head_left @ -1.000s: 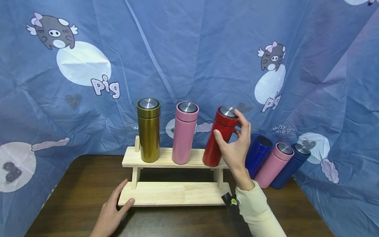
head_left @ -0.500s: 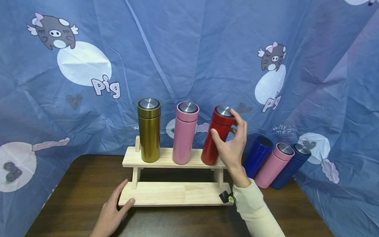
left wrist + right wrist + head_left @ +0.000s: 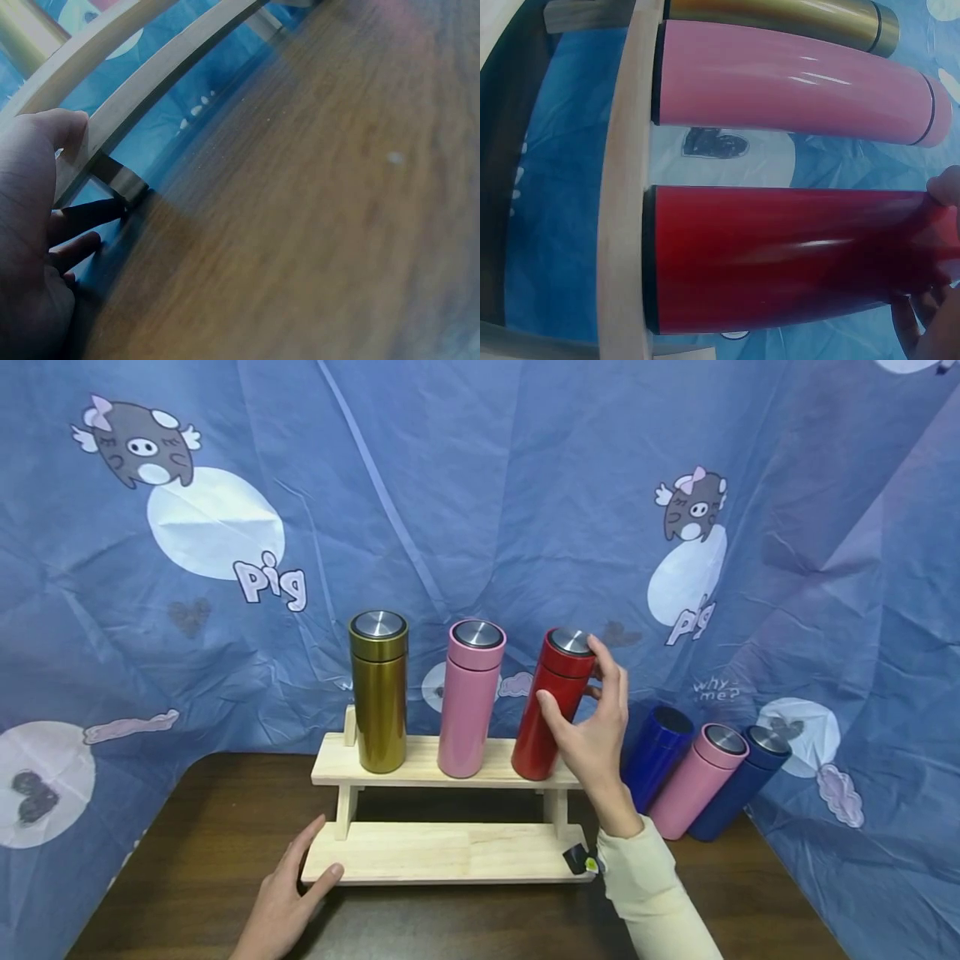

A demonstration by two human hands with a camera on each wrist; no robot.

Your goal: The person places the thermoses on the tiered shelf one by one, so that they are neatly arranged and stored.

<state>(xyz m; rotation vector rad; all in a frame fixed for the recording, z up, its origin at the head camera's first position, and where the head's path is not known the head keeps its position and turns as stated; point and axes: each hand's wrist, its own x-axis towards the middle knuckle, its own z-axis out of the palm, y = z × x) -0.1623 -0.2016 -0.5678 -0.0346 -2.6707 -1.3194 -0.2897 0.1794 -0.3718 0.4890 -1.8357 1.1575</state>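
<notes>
My right hand (image 3: 596,739) grips a red thermos bottle (image 3: 546,722) round its upper part, thumb on the near side. The bottle stands at the right of the upper board of a two-tier wooden rack (image 3: 442,852); the right wrist view shows its dark base (image 3: 651,259) against the board. To its left stand a pink thermos bottle (image 3: 471,706) and a gold thermos bottle (image 3: 380,710), both upright. My left hand (image 3: 281,897) holds the left end of the rack's lower board, thumb on top and other fingers around the end, as the left wrist view (image 3: 34,195) shows.
On the table (image 3: 405,927), right of the rack, lean a blue bottle (image 3: 656,756), a pink bottle (image 3: 697,781) and a navy bottle (image 3: 738,785) close together. A blue printed cloth (image 3: 465,485) hangs behind. A small black strap (image 3: 576,860) shows near my right sleeve.
My right hand has shifted the red bottle slightly left and back on the upper board, and it leans a little less. My left hand has stayed on the rack's end.
</notes>
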